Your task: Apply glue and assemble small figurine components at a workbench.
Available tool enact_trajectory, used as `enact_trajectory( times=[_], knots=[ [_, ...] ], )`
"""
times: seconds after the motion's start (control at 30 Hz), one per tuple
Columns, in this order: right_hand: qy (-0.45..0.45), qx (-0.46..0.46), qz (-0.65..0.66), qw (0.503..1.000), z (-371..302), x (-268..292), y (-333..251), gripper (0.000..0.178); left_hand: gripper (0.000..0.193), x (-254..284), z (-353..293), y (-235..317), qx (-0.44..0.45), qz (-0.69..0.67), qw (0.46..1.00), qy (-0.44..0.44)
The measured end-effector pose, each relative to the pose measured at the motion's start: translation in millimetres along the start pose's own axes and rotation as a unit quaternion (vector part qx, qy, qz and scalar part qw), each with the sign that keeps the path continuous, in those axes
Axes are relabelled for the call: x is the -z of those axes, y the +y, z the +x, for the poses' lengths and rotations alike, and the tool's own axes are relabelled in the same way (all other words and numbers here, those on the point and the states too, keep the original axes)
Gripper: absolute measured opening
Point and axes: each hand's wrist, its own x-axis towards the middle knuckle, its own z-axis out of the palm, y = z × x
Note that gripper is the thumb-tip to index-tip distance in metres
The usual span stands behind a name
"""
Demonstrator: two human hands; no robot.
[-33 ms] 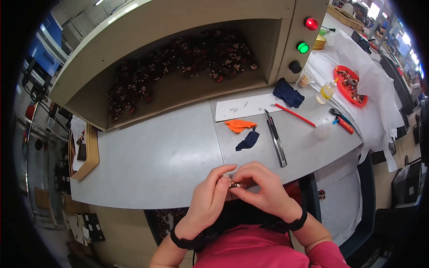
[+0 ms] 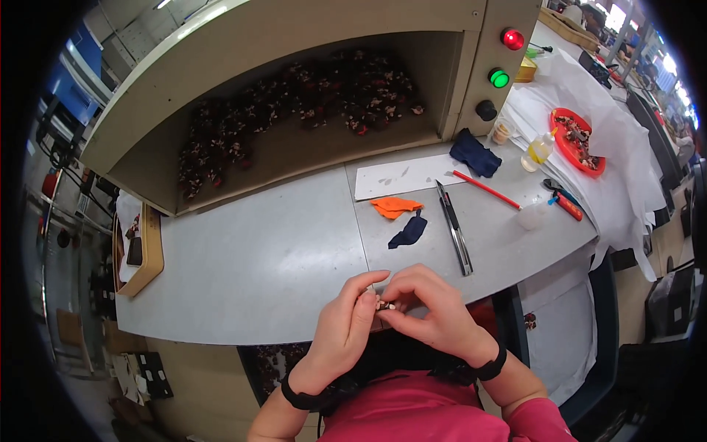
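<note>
Close to the table's near edge, both hands meet around one small dark, reddish-brown piece with pale bits (image 2: 384,304). My left hand (image 2: 345,318) is closed on its left side, thumb pressed against the fingers. From the other side, my right hand (image 2: 431,309) pinches it between thumb and fingertips. The fingers hide much of the piece, and its exact kind is unclear. Beyond the hands lie a dark blue cloth scrap (image 2: 408,231), an orange cloth scrap (image 2: 396,207) and a black and silver pen-like tool (image 2: 454,230).
A beige cabinet (image 2: 456,88) holding many similar dark pieces (image 2: 309,92) stands at the back. Rightward are a red pencil-like stick (image 2: 487,190), a dropper bottle (image 2: 538,151), pliers (image 2: 565,200) and a red tray (image 2: 598,171). A yellowish box (image 2: 152,250) sits left.
My hands stay in nearly the same place around the small piece. My right fingers have shifted very slightly, and a little more of the piece shows.
</note>
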Motion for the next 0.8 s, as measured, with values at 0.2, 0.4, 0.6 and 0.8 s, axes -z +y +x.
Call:
enact_trajectory(
  times=[0.2,0.4,0.6,0.8],
  knots=[
    [-0.069,-0.071,0.103,0.99,7,-2,3,0.02,0.042,7,-3,-12,-0.013,-0.039,0.999,-0.022],
    [-0.124,-0.1,0.146,0.976,14,3,5,0.019,0.041,10,-2,-8,-0.016,-0.058,0.998,-0.033],
    [-0.073,-0.032,-0.021,0.997,18,2,-16,0.02,0.034,5,0,-11,-0.045,-0.036,0.998,0.021],
    [-0.038,-0.015,-0.043,0.998,8,-9,-22,0.017,0.031,3,-1,-18,-0.027,-0.023,0.999,0.036]
  ],
)
